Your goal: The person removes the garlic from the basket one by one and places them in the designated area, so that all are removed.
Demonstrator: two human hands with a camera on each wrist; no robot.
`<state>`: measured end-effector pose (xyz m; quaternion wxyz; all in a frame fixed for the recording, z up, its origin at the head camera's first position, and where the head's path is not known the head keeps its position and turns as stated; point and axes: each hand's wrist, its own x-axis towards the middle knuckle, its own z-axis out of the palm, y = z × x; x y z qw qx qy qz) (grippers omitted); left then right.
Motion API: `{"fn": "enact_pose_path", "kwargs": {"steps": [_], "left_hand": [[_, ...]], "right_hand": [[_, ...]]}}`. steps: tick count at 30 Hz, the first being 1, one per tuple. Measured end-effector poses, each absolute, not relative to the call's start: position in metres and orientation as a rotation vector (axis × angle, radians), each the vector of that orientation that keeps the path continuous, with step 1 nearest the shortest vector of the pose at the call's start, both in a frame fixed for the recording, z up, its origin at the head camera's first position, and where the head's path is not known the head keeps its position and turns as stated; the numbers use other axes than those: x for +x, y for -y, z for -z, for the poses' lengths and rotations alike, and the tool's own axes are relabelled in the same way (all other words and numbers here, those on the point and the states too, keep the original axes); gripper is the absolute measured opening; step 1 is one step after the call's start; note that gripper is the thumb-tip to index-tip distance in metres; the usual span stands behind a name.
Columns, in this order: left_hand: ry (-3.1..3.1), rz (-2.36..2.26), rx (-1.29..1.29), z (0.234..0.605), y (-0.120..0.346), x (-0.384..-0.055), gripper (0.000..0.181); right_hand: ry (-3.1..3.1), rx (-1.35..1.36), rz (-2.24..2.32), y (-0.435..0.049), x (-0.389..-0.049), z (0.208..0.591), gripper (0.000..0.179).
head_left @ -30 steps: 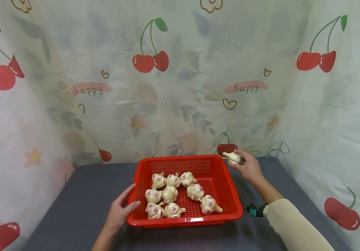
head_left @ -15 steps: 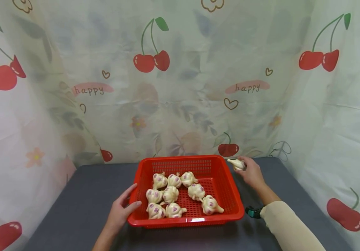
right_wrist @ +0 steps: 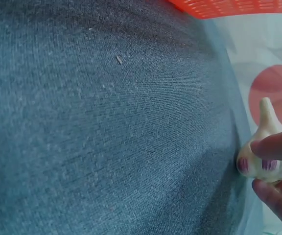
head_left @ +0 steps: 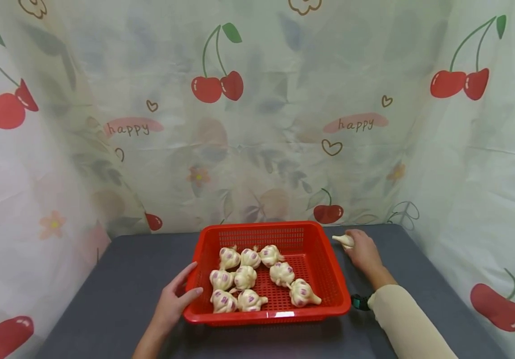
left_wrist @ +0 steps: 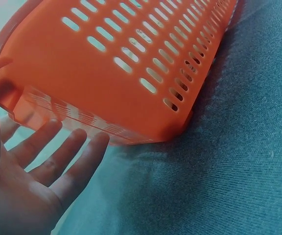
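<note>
In the head view a red plastic basket (head_left: 266, 317) holds several white garlic bulbs (head_left: 245, 277) with purple marks. My left hand (head_left: 167, 305) is at its left side, thumb over the rim and the other fingers outside. Seen from the left wrist, those fingers (left_wrist: 84, 159) are fairly straight against or close to the basket's wall. Right of the basket, near the table's back edge, my right hand (head_left: 365, 253) pinches one garlic bulb (right_wrist: 261, 159) between thumb and fingers, stem toward the basket. Whether this bulb touches the table is hard to tell.
A dark grey cloth-covered table (head_left: 118, 294) lies under everything. A printed curtain (head_left: 257, 149) with cherries rises behind it and along both sides. A dark band (head_left: 360, 302) is on the right wrist.
My right hand has lowered the garlic bulb and carried it slightly right, from beside the basket's back right corner down toward the table. The left hand and basket stay nearly still.
</note>
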<state>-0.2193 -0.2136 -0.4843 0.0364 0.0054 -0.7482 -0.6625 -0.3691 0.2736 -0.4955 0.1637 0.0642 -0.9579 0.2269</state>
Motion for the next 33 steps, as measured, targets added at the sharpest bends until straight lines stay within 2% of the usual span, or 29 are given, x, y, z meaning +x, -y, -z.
{"fn": "enact_pose_path", "kwargs": {"steps": [21,33], "left_hand": [[2.315,2.027,0.035,0.484,0.213,-0.22,0.061],[2.327,2.023,0.053,0.483,0.212,-0.22,0.061]], "right_hand": [[2.756,0.149,-0.649,-0.272,-0.378,0.497,0.048],[2.757,0.193,-0.631,-0.274,-0.378,0.48,0.046]]}}
